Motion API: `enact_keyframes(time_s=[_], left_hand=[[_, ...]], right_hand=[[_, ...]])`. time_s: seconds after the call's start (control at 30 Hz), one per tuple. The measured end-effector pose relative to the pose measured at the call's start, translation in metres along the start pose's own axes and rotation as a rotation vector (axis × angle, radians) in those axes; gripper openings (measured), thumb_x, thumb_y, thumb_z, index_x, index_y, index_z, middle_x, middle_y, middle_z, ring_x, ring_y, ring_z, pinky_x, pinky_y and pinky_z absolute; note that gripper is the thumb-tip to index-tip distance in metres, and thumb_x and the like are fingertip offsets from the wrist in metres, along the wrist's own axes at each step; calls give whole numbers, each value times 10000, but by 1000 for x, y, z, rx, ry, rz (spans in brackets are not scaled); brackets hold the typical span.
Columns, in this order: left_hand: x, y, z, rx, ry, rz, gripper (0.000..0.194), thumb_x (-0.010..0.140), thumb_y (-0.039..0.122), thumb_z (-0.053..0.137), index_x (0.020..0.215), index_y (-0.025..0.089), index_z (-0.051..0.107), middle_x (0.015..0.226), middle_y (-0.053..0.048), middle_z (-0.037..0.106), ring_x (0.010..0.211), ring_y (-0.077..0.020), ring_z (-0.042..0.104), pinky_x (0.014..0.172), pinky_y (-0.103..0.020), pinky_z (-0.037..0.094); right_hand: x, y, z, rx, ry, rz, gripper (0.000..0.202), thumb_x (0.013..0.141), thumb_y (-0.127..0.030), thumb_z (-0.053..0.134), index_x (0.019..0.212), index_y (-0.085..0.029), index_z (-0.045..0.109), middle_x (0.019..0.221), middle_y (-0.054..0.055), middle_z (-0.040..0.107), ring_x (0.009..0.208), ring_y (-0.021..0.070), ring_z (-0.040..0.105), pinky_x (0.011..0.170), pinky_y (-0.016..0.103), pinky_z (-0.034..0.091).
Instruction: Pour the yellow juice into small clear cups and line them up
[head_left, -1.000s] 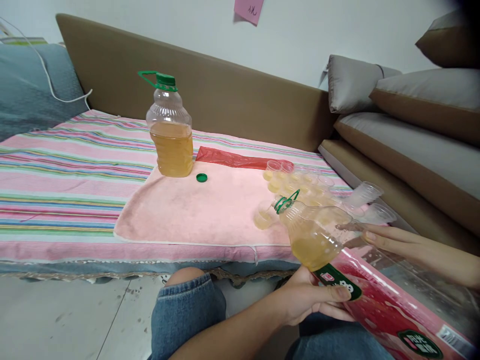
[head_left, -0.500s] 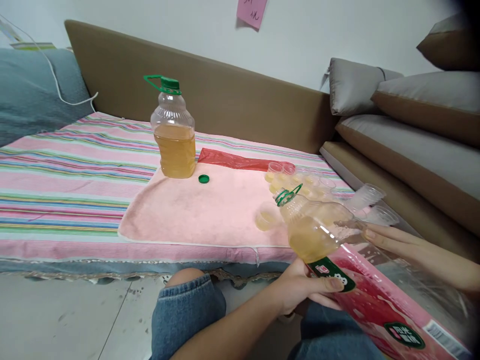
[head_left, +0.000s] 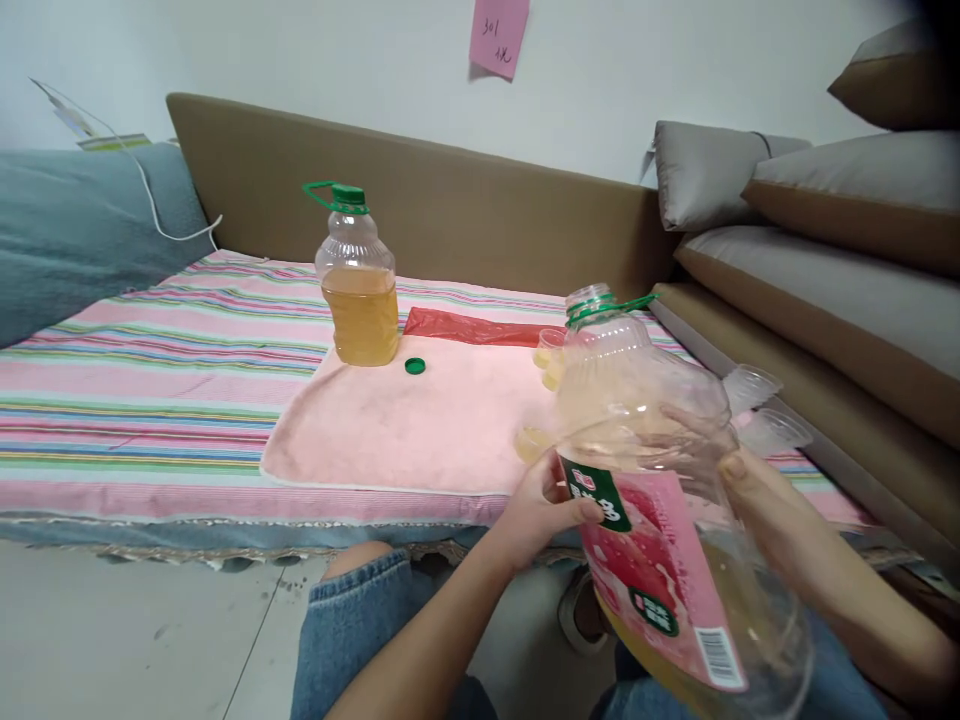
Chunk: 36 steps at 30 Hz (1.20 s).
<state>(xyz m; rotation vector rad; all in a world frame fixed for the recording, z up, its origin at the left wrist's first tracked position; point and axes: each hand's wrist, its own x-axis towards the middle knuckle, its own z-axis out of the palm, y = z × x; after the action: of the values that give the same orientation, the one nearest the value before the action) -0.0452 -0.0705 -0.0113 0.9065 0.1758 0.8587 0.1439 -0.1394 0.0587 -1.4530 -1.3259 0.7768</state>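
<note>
A large clear juice bottle [head_left: 637, 400] with a pink and red label leans back between my hands, its uncapped mouth pointing up and away from me. My left hand [head_left: 544, 510] grips its near left side at the label's edge. Around the far right side, my right hand [head_left: 731, 465] is wrapped, partly seen through the plastic. Pale yellow juice lies low in the bottle. Just behind it on the pink towel [head_left: 397, 430] are several small plastic cups, among them a cup with yellow liquid [head_left: 532, 443]; most are hidden by the bottle.
A second juice bottle [head_left: 360, 290] with a green cap stands upright at the towel's back left. Near it lie a loose green cap [head_left: 415, 366] and a red plastic bag [head_left: 472, 326]. Stacked clear cups [head_left: 772, 430] lie at right, beside grey and brown cushions [head_left: 825, 260].
The held bottle has swung from a forward, downward tilt to more upright, and its juice has run back toward the base. Both hands still hold it. The view has shifted slightly.
</note>
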Motion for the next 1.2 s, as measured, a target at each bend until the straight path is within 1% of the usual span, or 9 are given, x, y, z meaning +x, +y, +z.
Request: enact_keyframes(time_s=[0.2,0.33,0.43,0.53,0.7,0.8,0.9,1.03,1.2], left_hand=[[-20,32,-23,87,94,151,837,541,613,778,1226,174,583,1244,-129,629,1201,-340,539,1035,-432,389],[-39,58,-38,159,249,192,901,506,701,732,1230,183,593,1223,-131,644,1188,-349,550,1035,-446,395],[-54,74,-50,147,354,197,916,498,736,705,1237,207,589,1200,-128,659,1180,-349,560,1033,-471,401],[-65,86,-64,179,502,261,798,583,722,669,1178,192,629,1199,-131,660,1193,-330,556,1048,-467,392],[-76,101,-85,413,855,429,444,818,520,576,1099,189,670,1228,-81,651,1227,-252,536,1083,-398,368],[-84,107,-90,533,1001,450,421,856,487,526,1134,199,656,1248,-67,639,1243,-231,520,1093,-385,357],[-91,110,-91,584,1040,417,462,878,520,472,1220,240,606,1316,-53,592,1284,-217,483,1111,-390,332],[-99,112,-96,581,1070,371,456,896,529,430,1251,284,580,1377,-13,539,1332,-209,430,1132,-391,302],[-102,112,-106,547,1094,348,432,906,525,411,1261,331,563,1398,26,517,1339,-206,424,1133,-389,307]], right_hand=[[-3,-11,59,444,-92,74,792,742,-666,613,1425,-407,307,1332,75,577,1188,288,576,1016,499,438],[5,-15,100,550,-202,12,820,759,-638,625,1446,-406,242,1342,61,571,1274,270,499,1103,519,312],[15,-14,132,587,-256,-41,814,751,-631,641,1435,-388,274,1345,67,559,1270,273,499,1102,520,311],[26,-12,166,634,-236,-99,818,719,-658,651,1406,-351,330,1331,82,543,1257,281,498,1083,508,349],[48,-7,220,624,-110,-279,774,724,-611,681,1372,-342,356,1307,80,524,1235,275,496,1063,492,378],[70,-7,245,597,-54,-398,795,717,-622,676,1376,-324,347,1330,88,508,1244,276,485,1066,485,377],[97,-6,265,580,-39,-433,834,715,-666,640,1393,-308,311,1349,98,497,1253,272,478,1075,479,365],[126,-2,288,580,-106,-445,875,679,-731,611,1384,-300,324,1391,96,480,1250,268,486,1074,457,370],[137,1,311,593,-159,-471,894,672,-746,602,1388,-280,337,1437,97,438,1308,273,435,1093,462,348]])
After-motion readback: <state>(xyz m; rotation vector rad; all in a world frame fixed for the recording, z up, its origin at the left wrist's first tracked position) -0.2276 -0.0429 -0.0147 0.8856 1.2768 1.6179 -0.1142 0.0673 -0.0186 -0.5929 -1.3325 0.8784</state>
